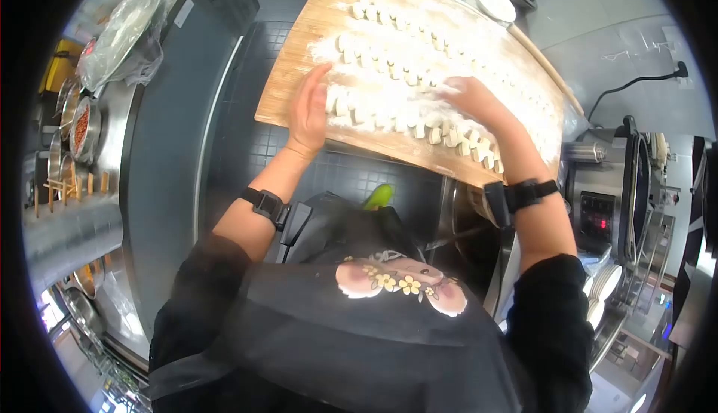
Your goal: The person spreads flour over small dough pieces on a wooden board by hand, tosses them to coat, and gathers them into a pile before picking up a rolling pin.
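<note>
Rows of small cut dough pieces lie on a floured wooden board. At the left end of the rows, my left hand rests with its fingers stretched upward, beside the nearest row. Over the middle of the board is my right hand, blurred, its fingertips in white flour among the pieces. Whether its fingers hold anything cannot be made out. Loose flour covers much of the board around and between the rows.
A rolling pin and a white bowl are at the board's far right edge. To the right stands an appliance with a red display. A steel counter on the left holds bowls and a plastic-covered container.
</note>
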`<state>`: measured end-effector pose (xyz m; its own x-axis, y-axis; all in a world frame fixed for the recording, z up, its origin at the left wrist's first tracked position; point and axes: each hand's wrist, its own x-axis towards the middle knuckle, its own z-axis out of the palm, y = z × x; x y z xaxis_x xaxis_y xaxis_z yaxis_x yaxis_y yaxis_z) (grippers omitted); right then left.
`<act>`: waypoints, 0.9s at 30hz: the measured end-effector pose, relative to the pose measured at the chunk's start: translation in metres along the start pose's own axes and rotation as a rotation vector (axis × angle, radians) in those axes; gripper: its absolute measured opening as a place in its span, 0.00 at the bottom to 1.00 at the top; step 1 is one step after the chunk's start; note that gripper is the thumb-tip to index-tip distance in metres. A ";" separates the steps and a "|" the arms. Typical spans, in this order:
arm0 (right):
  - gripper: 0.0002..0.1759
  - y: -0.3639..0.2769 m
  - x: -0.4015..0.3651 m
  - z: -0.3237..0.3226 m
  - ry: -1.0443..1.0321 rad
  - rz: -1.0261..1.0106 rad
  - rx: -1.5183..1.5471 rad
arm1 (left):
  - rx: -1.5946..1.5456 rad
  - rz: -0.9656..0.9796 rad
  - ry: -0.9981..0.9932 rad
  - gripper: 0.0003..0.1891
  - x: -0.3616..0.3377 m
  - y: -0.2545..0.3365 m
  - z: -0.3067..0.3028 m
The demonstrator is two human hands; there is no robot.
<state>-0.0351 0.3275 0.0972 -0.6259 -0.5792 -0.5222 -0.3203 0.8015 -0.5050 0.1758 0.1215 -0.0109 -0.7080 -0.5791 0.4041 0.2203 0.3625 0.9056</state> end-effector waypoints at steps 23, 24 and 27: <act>0.25 0.148 -0.068 -0.013 0.537 0.091 -0.064 | 0.715 0.434 -0.560 0.42 -0.033 0.043 0.094; 0.26 0.139 -0.072 -0.013 0.514 0.129 0.032 | 0.710 0.439 -0.567 0.42 -0.034 0.042 0.097; 0.27 0.102 -0.074 0.007 0.414 -0.011 0.195 | 0.742 0.478 -0.578 0.40 -0.035 0.044 0.107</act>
<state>-0.0161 0.4508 0.0793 -0.8674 -0.4475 -0.2176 -0.2136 0.7298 -0.6494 0.1390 0.2358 0.0006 -0.9110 0.1070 0.3984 0.2332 0.9302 0.2834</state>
